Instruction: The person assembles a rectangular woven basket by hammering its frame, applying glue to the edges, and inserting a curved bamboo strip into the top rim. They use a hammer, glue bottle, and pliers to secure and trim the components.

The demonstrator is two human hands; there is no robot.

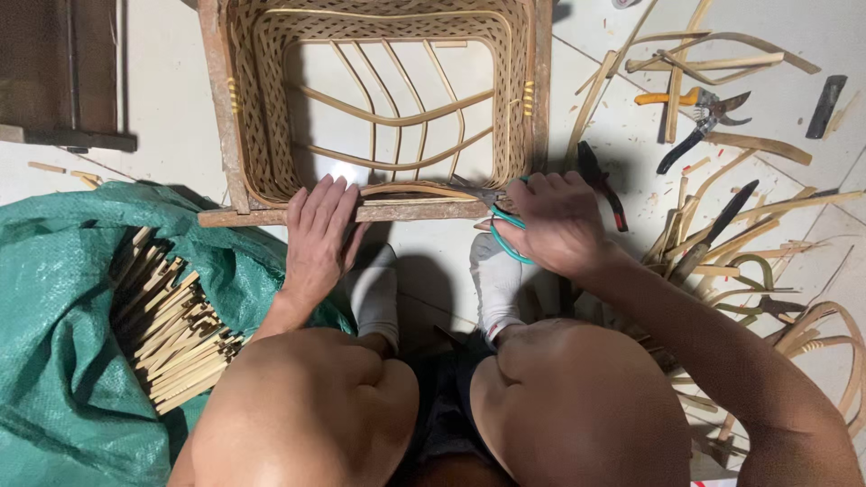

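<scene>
Head view. The person sits low over a white tiled floor (180, 99), knees in the foreground and both feet in white socks (494, 280) planted just below the work.

The work piece is a woven rattan frame (379, 99) — an open, box-like basket form with curved ribs across its middle, set in a weathered wooden frame whose near rail (397, 213) runs across in front of the hands.

Left hand (317, 236): laid flat on the near rail, fingers together and extended, fingertips reaching the lower woven edge of the rattan frame. It pinches nothing; it presses down.

Right hand (559, 221): closed around green-handled pliers (505, 233), the green loops showing below the fingers. The tool's nose points left toward the rail and the bent cane strip (419, 190) lying along it; whether the nose touches the strip cannot be told.

Surroundings:
- Left of the person, a green woven sack (54, 298) lies open, with a bundle of short cut bamboo sticks (176, 338) inside.
- Right of the frame, cane offcuts (722, 243) lie scattered over the floor.
- Among them, orange-and-black pruning shears (699, 113) lie well apart from the right hand, and red-and-black pliers (600, 180) lie just beside it.
- A dark knife (717, 230) lies further right.
</scene>
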